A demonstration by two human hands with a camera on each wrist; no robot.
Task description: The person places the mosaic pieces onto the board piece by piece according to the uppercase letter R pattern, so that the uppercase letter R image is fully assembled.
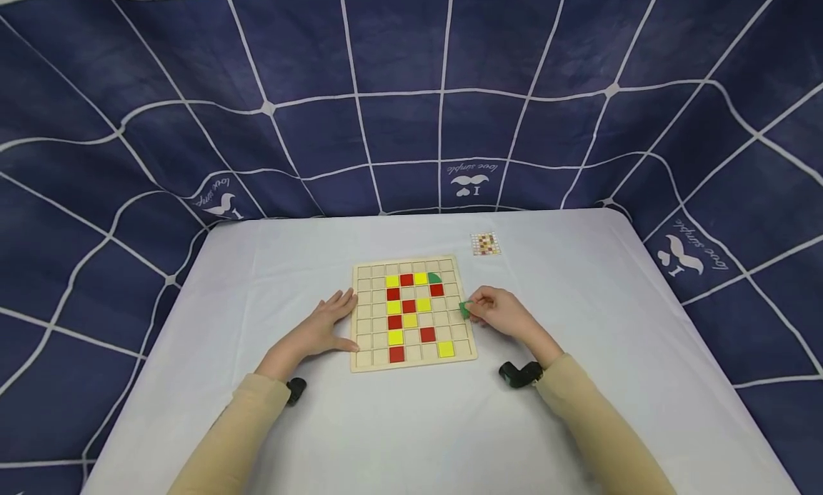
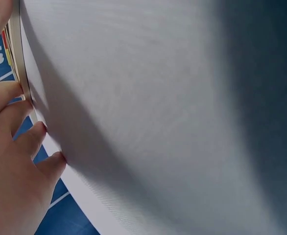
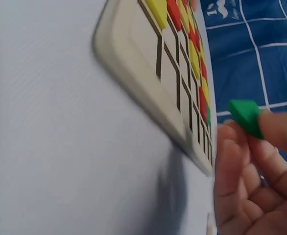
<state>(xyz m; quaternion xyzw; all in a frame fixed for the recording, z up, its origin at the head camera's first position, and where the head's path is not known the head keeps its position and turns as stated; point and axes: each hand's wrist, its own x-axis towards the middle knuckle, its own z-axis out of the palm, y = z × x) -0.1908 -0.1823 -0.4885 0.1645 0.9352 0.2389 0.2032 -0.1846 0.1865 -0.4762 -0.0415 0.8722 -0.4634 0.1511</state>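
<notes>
A square wooden grid board (image 1: 363, 323) lies on the white table, with red and yellow square tiles in several of its cells. One green round-edged tile (image 1: 434, 278) sits in an upper right cell. My left hand (image 1: 321, 328) rests along the board's left edge, thumb and fingers spread; in the left wrist view its fingertips touch the edge and the cloth. At the right edge my right hand (image 1: 504, 311) pinches a small green tile (image 3: 245, 115) between thumb and fingers. That tile is held above the board's surface in the right wrist view.
A small printed pattern card (image 1: 485, 243) lies behind the board to the right. White cloth (image 1: 411, 423) covers the table. Dark blue curtains (image 1: 398, 59) with white grid lines stand behind and at both sides. Black wrist devices (image 1: 519, 374) sit by the sleeves.
</notes>
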